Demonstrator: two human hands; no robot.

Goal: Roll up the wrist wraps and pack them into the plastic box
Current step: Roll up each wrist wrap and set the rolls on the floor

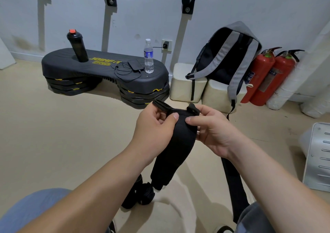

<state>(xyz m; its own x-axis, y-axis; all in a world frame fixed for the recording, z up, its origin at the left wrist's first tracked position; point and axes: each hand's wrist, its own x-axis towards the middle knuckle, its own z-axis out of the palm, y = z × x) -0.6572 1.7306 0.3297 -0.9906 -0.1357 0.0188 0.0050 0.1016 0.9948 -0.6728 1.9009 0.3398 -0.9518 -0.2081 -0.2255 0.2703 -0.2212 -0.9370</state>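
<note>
Head view. A long black fabric wrist wrap (180, 143) is held up in mid-air above the beige floor (53, 134) by both hands. The left hand (153, 125) is closed on the wrap's upper left edge, thumb pressed on the front face, fingers curled behind. The right hand (212, 127) is closed on the upper right edge in the same manner, thumb on the fabric. The small black loop end (193, 108) is seen above the right thumb. The wrap's free length hangs downward between the forearms. Further black wraps (141, 193) are noted lying bunched on the floor below. A second black strap (234, 182) runs beneath the right forearm. Behind, a black aerobic step platform (100, 68) carries a clear plastic water bottle (148, 56).
</note>
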